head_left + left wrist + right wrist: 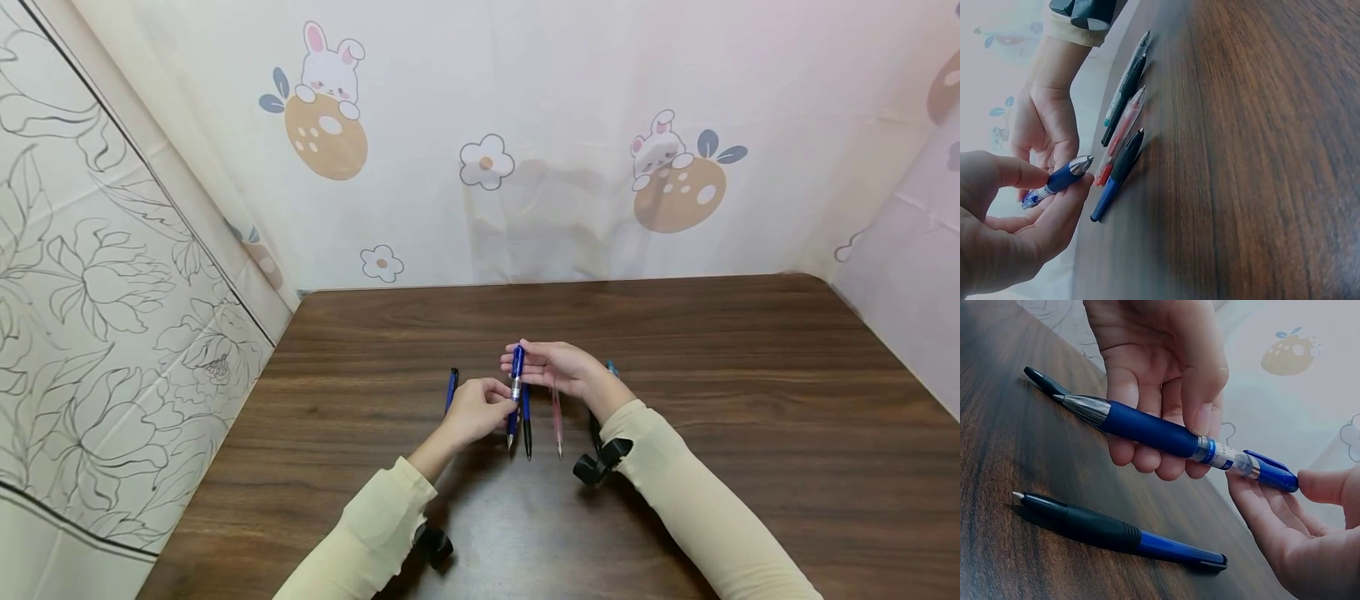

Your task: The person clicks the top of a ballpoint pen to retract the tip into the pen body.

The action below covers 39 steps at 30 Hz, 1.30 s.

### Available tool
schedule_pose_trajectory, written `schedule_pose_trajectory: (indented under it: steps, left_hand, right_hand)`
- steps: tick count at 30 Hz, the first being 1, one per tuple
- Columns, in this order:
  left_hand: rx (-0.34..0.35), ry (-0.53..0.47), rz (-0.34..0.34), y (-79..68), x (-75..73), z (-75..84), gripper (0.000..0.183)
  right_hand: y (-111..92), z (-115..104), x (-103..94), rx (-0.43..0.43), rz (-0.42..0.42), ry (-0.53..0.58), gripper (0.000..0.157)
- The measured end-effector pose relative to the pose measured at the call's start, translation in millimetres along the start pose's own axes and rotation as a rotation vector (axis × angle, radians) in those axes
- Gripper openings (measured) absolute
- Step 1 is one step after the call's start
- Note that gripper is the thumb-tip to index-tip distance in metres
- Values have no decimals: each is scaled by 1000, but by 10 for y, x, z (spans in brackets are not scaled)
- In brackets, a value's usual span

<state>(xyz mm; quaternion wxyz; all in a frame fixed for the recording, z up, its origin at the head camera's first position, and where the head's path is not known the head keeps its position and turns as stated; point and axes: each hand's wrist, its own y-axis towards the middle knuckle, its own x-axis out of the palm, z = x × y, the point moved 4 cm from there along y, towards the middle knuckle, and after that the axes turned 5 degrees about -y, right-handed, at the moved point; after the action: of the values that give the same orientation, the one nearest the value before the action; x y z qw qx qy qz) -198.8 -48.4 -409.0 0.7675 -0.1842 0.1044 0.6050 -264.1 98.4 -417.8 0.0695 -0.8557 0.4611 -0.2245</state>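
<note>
A blue click pen with a silver cone tip is held in the air between both hands, slanting tip-down toward the wearer. My left hand pinches its barrel between thumb and fingers. At the upper end, the thumb of my right hand presses on the click button, while its fingers lie along the underside near the clip. Just below rests a blue and black pen on the table. A clear pen with red inside lies to its right. Another dark blue pen is partly hidden behind my left hand.
Beneath my right wrist lie a black pen and a clear pen with a teal end. The brown wooden table reaches back to a curtain printed with rabbits. Black cameras are strapped to both wrists.
</note>
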Motion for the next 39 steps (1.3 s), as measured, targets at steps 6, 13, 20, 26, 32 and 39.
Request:
schedule_pose_trajectory:
  steps: [6, 13, 20, 26, 32, 39]
  left_hand:
    - [-33, -70, -24, 9, 13, -23, 20]
    - [-102, -276, -93, 19, 48, -70, 23]
    - [-232, -560, -209, 50, 100, -157, 28]
    - [-287, -673, -260, 57, 128, -187, 30]
    - [-296, -709, -323, 34, 152, -190, 33]
    - [-291, -716, -338, 36, 143, -201, 34]
  right_hand:
    - [-5, 0, -13, -19, 2, -4, 53]
    - [-36, -11, -15, 3, 13, 20, 53]
    - [-52, -9, -29, 29, 10, 109, 56]
    - [-75, -38, -19, 19, 1, 156, 57]
    - [-87, -72, 11, 14, 13, 157, 56]
    - [-93, -97, 32, 16, 10, 158, 55]
